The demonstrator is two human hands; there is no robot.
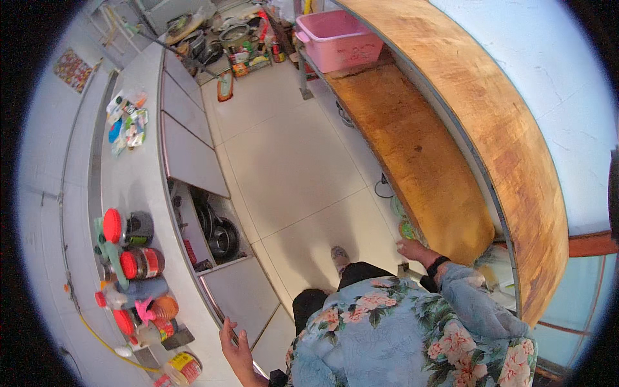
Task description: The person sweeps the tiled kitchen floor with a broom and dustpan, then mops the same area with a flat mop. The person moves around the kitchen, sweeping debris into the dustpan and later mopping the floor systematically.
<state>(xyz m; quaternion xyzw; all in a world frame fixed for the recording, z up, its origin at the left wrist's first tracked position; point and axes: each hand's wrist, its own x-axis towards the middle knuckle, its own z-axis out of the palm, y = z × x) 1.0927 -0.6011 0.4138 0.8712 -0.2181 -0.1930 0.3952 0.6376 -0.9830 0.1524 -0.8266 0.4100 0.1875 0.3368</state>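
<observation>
My left hand [237,352] is beside the front edge of the pale counter [193,290], fingers apart and nothing in it. Whether it touches the edge I cannot tell. Jars with red lids, among them a dark one [140,227] and a brown one [142,262], stand on the counter ahead of it. To the other side, my right hand [417,251] hangs near the lower wooden shelf [416,169]. Its fingers look loosely curled; nothing shows in them, but the inside of the hand is hidden. A green patterned item [407,229] lies just beyond it.
One cabinet compartment [222,237] shows dark pots behind an opening. A pink plastic tub [341,43] sits at the shelf's far end, under the wooden tabletop [512,121]. Bags and packets [128,121] lie farther along the counter. A wire rack [249,58] and a brush-like head [225,87] are on the floor.
</observation>
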